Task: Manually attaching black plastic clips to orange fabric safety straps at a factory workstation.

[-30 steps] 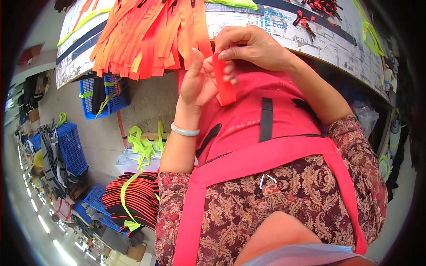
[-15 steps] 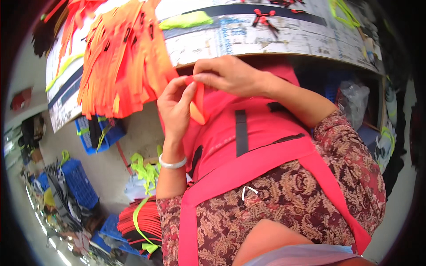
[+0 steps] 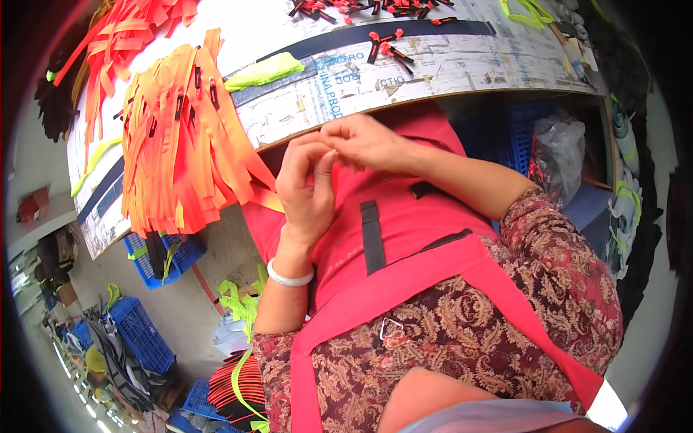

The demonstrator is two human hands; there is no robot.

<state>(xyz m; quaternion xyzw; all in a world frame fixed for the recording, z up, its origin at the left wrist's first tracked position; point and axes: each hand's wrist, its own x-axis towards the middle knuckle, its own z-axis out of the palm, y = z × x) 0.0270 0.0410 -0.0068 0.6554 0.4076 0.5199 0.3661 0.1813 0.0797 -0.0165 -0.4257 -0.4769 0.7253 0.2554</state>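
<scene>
In front of my apron, just below the table edge, my two hands meet at the fingertips. My left hand (image 3: pixel 307 187), with a white bangle at the wrist, is closed with thumb and forefinger pinched. An orange strip (image 3: pixel 267 198) shows behind it, and its far end is hidden by the fingers. My right hand (image 3: pixel 367 144) is closed too, fingers bent against the left ones; what it pinches is hidden. A thick bunch of orange strips (image 3: pixel 170 144) hangs over the table edge at the left, some with small black pull tabs on them.
On the white table (image 3: pixel 447 72) lie small black-and-red pull tabs (image 3: pixel 388 50), a folded yellow-green cloth (image 3: pixel 266 71) and red strips (image 3: pixel 137 36). Blue baskets (image 3: pixel 141 332) stand at lower left. A clear plastic bag (image 3: pixel 559 155) sits under the table at right. I wear a pink apron (image 3: pixel 411 278).
The view has shifted, showing more of the tabletop. My hands have drawn closer together, and the orange strip that hung visibly between them has gone out of sight there.
</scene>
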